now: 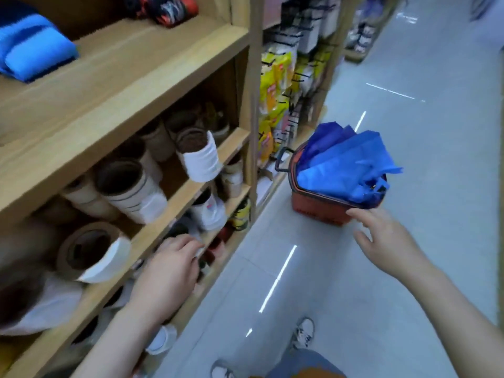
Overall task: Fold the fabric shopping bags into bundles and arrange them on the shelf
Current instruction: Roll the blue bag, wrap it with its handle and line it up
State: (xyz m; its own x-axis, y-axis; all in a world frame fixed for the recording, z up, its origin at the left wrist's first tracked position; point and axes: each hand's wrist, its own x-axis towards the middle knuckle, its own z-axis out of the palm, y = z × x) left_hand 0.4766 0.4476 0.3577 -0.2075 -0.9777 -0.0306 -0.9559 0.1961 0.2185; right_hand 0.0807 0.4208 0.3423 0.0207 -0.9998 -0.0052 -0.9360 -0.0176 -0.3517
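A red shopping basket [316, 208] stands on the floor by the shelving, stuffed with loose blue fabric bags [343, 162]. My right hand [387, 238] reaches toward the basket's near rim with fingers spread and nothing in it, close to the rim. My left hand [169, 271] hangs in front of the lower shelf edge, fingers loosely curled and holding nothing. On the top wooden shelf [131, 58] at the far left lie folded blue bag bundles [32, 50]. A dark red-patterned bundle [163, 6] sits further back on that shelf.
The lower shelves hold rolls of brown tape and paper with white wrappers [128, 186]. Further along hang yellow packets [275, 85]. The grey tiled aisle floor [409, 105] runs to the right. My shoes [304, 332] show at the bottom.
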